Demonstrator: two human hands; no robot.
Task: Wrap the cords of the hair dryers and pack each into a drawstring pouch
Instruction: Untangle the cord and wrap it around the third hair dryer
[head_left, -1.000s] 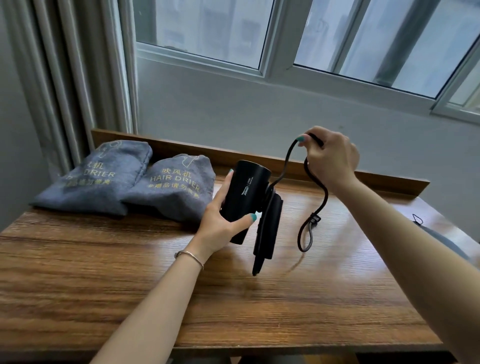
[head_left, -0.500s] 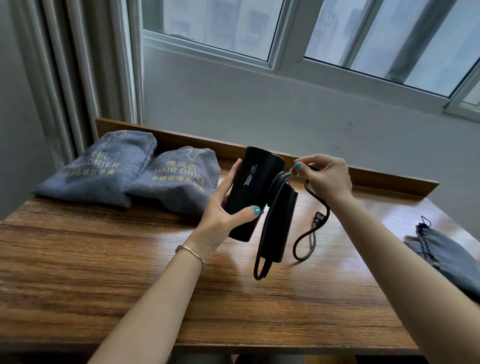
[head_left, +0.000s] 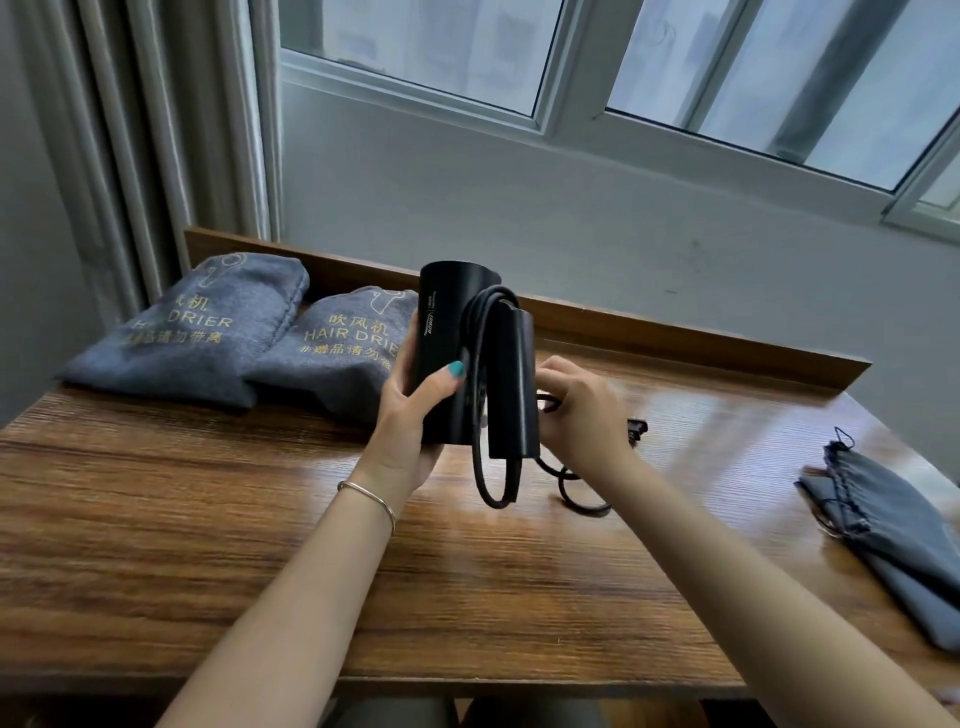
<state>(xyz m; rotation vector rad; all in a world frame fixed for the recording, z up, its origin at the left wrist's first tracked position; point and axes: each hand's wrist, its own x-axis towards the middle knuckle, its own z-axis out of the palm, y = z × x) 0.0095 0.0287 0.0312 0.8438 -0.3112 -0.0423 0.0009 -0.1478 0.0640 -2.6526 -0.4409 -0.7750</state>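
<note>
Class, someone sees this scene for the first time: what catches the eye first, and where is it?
At centre, the left hand grips a black hair dryer above the wooden table while the right hand holds its cord. Two filled grey pouches lie far left; an empty pouch lies right.

Two pouches (head_left: 260, 338) left — dryer (head_left: 457, 358) centre — flat pouch (head_left: 893, 545) right

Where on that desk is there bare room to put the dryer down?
Bare wood runs along the table near edge, below both forearms, and between the right hand and the flat pouch. The back left is crowded by two filled pouches.
</note>
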